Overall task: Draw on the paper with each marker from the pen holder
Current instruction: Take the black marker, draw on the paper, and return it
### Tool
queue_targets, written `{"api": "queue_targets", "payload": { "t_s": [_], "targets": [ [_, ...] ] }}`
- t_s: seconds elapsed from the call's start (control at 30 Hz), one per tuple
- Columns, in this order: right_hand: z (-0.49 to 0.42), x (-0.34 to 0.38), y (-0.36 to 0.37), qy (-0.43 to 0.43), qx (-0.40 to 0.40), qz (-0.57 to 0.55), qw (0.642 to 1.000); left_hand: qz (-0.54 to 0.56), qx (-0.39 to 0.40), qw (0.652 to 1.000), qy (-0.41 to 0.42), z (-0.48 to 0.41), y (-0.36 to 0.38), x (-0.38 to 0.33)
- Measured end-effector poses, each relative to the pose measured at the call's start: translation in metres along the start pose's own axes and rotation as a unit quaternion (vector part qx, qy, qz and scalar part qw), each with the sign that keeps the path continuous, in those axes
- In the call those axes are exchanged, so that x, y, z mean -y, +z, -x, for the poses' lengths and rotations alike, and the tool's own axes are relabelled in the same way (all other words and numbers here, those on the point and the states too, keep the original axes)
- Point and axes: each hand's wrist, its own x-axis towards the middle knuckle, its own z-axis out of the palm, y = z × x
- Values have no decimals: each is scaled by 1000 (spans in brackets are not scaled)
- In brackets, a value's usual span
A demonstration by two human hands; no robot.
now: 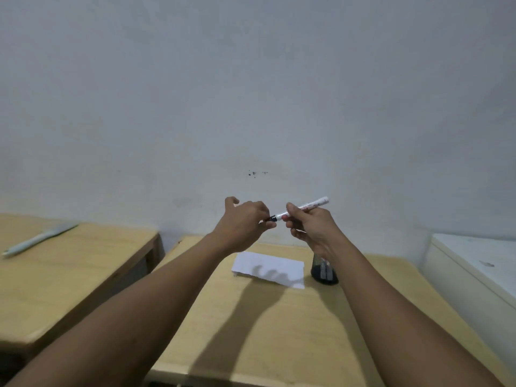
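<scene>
Marker (303, 208): white barrel with red print, held up in the air above the far end of the wooden table (268, 331), dark cap end pointing left.
Right hand (308, 227): fingers curled tight around the marker's middle.
Left hand (245, 223): thumb and fingertips pinched on the dark cap end; whether the cap is on or coming off, I cannot tell.
Paper (268, 269): white sheet lying flat on the table below the hands.
Pen holder (324, 270): dark mesh cup just right of the paper, more markers standing in it.
Left table (69, 275): a light pen-like object (39, 239) lies on it.
</scene>
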Motion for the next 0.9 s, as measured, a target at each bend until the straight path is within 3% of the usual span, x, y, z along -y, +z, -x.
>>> {"api": "queue_targets", "payload": {
  "t_s": [0.2, 0.33, 0.43, 0.57, 0.7, 0.9],
  "targets": [
    [-31, -41, 20, 20, 51, -1, 998, 69, 91, 992, -53, 7, 29, 44],
    [-49, -67, 24, 48, 104, 6, 993, 191, 196, 955, -116, 12, 54, 79],
    [-64, -81, 26, 68, 100, -23, 992, 272, 217, 925, -151, 18, 69, 97],
    [-83, -96, 27, 36, 46, -46, 997, 130, 173, 963, -160, 24, 100, 107],
    [-94, -120, 35, -8, -1, 4, 1000, 61, 190, 973, -118, 37, 130, 103],
    [-105, -149, 49, -18, -10, 92, 996, 57, 168, 978, -112, 53, 149, 99]
  ]
}}
